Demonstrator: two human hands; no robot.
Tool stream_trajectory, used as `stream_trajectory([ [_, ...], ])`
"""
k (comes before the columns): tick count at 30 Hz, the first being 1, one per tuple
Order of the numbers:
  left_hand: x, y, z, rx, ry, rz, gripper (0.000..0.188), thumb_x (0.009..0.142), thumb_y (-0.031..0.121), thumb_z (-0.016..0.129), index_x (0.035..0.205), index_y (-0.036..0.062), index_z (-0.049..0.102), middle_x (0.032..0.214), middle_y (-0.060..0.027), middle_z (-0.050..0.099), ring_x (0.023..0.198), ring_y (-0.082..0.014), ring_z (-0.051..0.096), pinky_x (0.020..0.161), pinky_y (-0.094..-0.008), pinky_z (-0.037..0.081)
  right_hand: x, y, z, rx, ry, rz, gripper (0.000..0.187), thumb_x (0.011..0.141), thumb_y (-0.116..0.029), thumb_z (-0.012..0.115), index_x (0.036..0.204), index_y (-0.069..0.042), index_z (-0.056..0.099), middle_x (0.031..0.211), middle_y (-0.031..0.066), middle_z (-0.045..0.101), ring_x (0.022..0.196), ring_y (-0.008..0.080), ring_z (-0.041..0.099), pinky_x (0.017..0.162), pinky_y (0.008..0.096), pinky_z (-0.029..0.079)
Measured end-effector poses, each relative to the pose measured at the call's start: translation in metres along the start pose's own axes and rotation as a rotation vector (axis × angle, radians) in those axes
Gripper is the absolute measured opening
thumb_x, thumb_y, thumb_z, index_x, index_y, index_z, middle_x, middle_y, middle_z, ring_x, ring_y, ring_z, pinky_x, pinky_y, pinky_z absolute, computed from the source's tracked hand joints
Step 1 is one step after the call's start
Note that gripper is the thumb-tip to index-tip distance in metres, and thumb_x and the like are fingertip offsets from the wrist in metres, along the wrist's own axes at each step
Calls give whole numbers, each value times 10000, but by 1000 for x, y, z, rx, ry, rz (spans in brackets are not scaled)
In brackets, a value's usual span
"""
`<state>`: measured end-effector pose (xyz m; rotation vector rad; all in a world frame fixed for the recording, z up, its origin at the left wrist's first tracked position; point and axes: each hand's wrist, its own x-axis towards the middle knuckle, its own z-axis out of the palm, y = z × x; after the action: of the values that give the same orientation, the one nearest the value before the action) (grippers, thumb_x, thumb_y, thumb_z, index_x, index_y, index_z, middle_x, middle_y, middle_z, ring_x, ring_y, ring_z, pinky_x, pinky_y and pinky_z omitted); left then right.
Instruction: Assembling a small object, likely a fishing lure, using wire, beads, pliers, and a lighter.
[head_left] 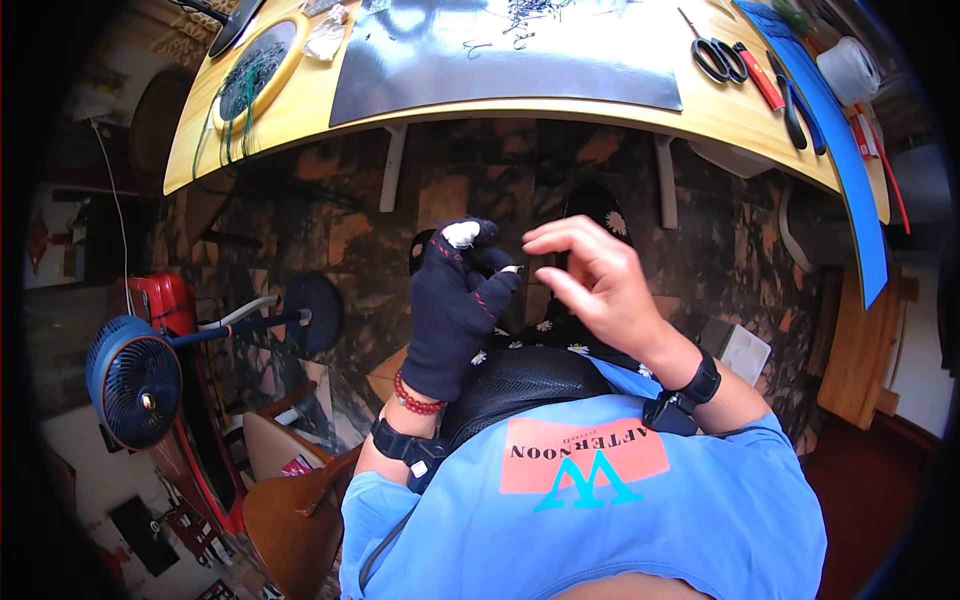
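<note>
My left hand [448, 315] is in a dark knitted glove with red stitching, raised over my lap. Its fingers are curled closed, with white wrapping at one fingertip; whatever they hold is too small to make out. Just to the right, my bare right hand [605, 290] faces it with thumb and forefinger apart. Nothing shows between those fingers, and a small gap separates the two hands. Red beads [418, 396] circle my left wrist, and a black strap [703, 380] is on my right one.
Ahead is a wooden table [290, 150] with a dark shiny mat [480, 85] bearing small dark wire-like pieces. A round tray [287, 45] with green strands sits left; scissors [718, 60], a red-handled tool [762, 82], pliers [790, 110] and a blue strip [850, 180] lie right. A fan [135, 385] stands left.
</note>
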<state>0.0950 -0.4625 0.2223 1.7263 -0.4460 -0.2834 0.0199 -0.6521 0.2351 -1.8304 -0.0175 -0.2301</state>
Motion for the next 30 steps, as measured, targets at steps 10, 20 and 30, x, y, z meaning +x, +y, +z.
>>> stream_trajectory([
  [10, -5, -7, 0, -2, -37, 9, 468, 825, 9, 777, 1242, 44, 568, 1012, -76, 671, 861, -138, 690, 734, -278, 553, 2, 12, 13, 48, -69, 107, 88, 942, -26, 684, 1006, 21, 646, 779, 56, 708, 715, 102, 698, 642, 241, 557],
  [20, -6, 0, 3, -143, -10, -27, 484, 810, -9, 786, 1252, 46, 597, 1082, -58, 670, 939, -127, 669, 799, -268, 543, 1, 22, 2, 556, -108, 376, 108, 995, -123, 668, 980, -25, 627, 848, 55, 712, 687, 96, 684, 615, 226, 547],
  [30, -9, 12, -2, -99, -83, -76, 248, 835, 23, 770, 1074, 22, 706, 1043, -48, 699, 955, -130, 665, 836, -277, 536, 5, -11, -17, 696, -192, 319, 110, 993, -123, 669, 1021, -31, 616, 839, 43, 703, 639, 81, 642, 587, 208, 500],
])
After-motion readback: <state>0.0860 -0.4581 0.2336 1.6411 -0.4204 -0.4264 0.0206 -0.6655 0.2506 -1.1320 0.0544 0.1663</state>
